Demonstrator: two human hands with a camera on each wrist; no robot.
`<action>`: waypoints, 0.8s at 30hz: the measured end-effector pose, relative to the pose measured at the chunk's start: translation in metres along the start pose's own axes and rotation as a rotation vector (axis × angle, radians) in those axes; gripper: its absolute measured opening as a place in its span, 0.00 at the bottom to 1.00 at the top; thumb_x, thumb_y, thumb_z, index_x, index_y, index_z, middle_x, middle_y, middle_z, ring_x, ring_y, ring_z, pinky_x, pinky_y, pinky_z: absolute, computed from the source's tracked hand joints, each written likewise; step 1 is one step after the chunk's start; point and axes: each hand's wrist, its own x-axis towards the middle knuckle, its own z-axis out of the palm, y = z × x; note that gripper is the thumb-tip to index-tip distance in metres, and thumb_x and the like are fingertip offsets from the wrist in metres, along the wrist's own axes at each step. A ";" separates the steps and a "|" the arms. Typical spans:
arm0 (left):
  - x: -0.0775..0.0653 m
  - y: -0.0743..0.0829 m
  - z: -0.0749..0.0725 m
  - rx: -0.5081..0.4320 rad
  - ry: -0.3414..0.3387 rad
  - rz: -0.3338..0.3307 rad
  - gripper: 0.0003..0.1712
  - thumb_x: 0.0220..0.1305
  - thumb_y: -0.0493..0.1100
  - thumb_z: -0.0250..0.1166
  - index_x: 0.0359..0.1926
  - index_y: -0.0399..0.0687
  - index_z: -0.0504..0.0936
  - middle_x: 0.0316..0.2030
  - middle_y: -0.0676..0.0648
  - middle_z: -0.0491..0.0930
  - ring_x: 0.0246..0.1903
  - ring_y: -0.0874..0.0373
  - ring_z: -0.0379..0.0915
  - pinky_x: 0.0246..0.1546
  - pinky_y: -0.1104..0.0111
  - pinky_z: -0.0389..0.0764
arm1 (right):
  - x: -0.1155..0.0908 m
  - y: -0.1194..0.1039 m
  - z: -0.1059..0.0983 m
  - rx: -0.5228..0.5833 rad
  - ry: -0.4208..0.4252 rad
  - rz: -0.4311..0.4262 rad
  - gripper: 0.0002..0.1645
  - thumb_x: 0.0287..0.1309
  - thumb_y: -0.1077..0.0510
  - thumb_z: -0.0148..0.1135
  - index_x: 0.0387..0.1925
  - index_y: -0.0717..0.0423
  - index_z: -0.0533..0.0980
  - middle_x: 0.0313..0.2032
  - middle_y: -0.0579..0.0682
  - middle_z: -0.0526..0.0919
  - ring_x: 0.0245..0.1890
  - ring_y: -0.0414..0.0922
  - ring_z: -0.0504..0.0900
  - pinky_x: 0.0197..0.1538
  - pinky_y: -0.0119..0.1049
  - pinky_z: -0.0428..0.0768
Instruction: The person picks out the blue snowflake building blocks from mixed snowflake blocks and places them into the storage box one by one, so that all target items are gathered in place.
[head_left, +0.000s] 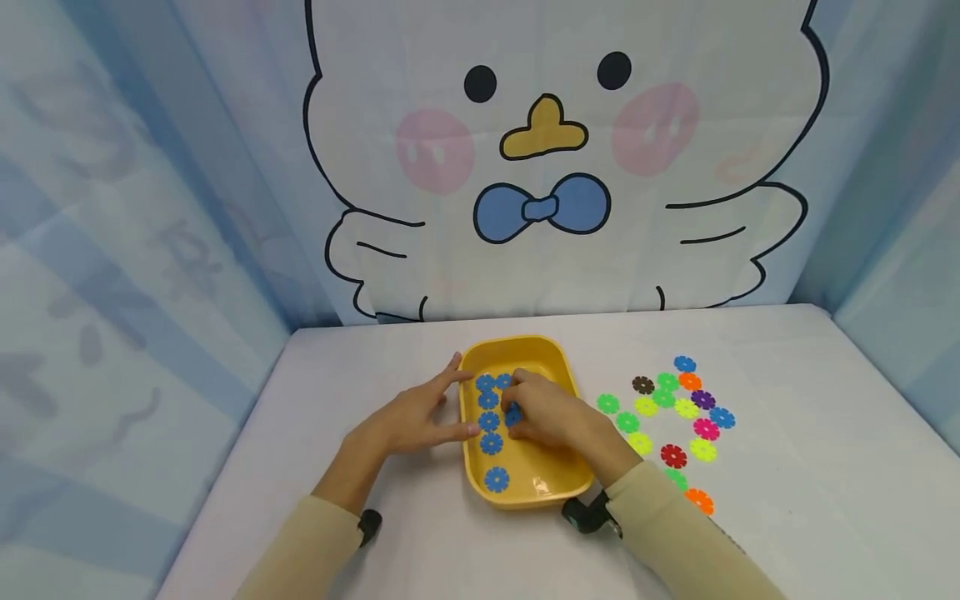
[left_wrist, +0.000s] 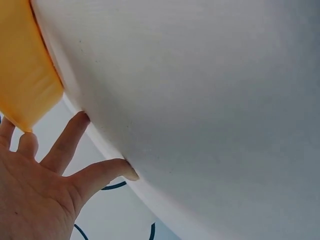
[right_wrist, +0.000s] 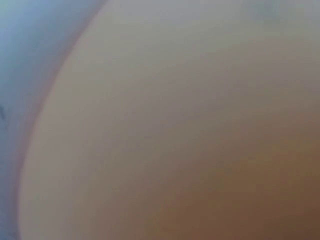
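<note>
A yellow tray (head_left: pixel 551 483) lies on the table with several blue notched plastic discs (head_left: pixel 491 443) in it, most of them in a column along its left side. My left hand (head_left: pixel 408 419), fingers spread, steadies the tray's left rim; in the left wrist view the left hand (left_wrist: pixel 42 185) shows its fingertips by the yellow wall. Over the tray's middle, my right hand (head_left: pixel 551 408) pinches a blue disc (head_left: pixel 513 415) between thumb and curled fingers. Another blue disc (head_left: pixel 503 381) lies just past its fingertips. The right wrist view is a blur.
Several loose discs in mixed colours, among them a red disc (head_left: pixel 673 456), a brown disc (head_left: pixel 642 385) and a purple disc (head_left: pixel 702 399), are scattered right of the tray on the white table (head_left: pixel 810 467). A printed curtain (head_left: pixel 547 275) hangs behind the table.
</note>
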 end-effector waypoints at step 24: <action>0.000 -0.001 0.003 0.001 0.012 0.013 0.50 0.57 0.77 0.66 0.77 0.80 0.57 0.81 0.68 0.36 0.66 0.49 0.73 0.63 0.44 0.77 | -0.002 0.003 0.002 -0.051 0.028 -0.022 0.18 0.58 0.54 0.76 0.51 0.50 0.85 0.52 0.47 0.81 0.55 0.50 0.74 0.64 0.44 0.76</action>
